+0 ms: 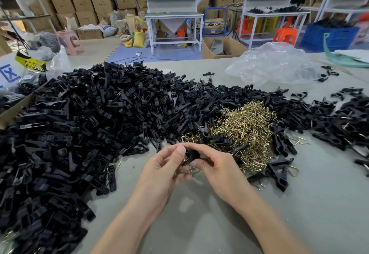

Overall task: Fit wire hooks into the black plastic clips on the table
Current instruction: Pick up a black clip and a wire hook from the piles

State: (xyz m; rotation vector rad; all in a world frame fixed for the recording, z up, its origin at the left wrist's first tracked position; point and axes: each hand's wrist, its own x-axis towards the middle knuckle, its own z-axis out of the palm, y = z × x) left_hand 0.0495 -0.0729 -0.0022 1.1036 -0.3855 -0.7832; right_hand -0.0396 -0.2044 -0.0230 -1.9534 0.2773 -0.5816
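Observation:
My left hand (165, 166) and my right hand (217, 166) meet over the grey table (199, 213), both gripping one black plastic clip (191, 156) between thumbs and fingers. A bit of brass wire (192, 171) shows just under the clip, partly hidden by my fingers. A heap of brass wire hooks (245, 132) lies just beyond my right hand. A huge pile of black clips (89, 118) covers the left and far side of the table.
Clips with hooks fitted (279, 172) lie to the right of my hands, with more black clips (347, 122) at the right edge. A crumpled clear plastic bag (273, 64) sits at the back right. Cardboard (12, 112) borders the pile on the left.

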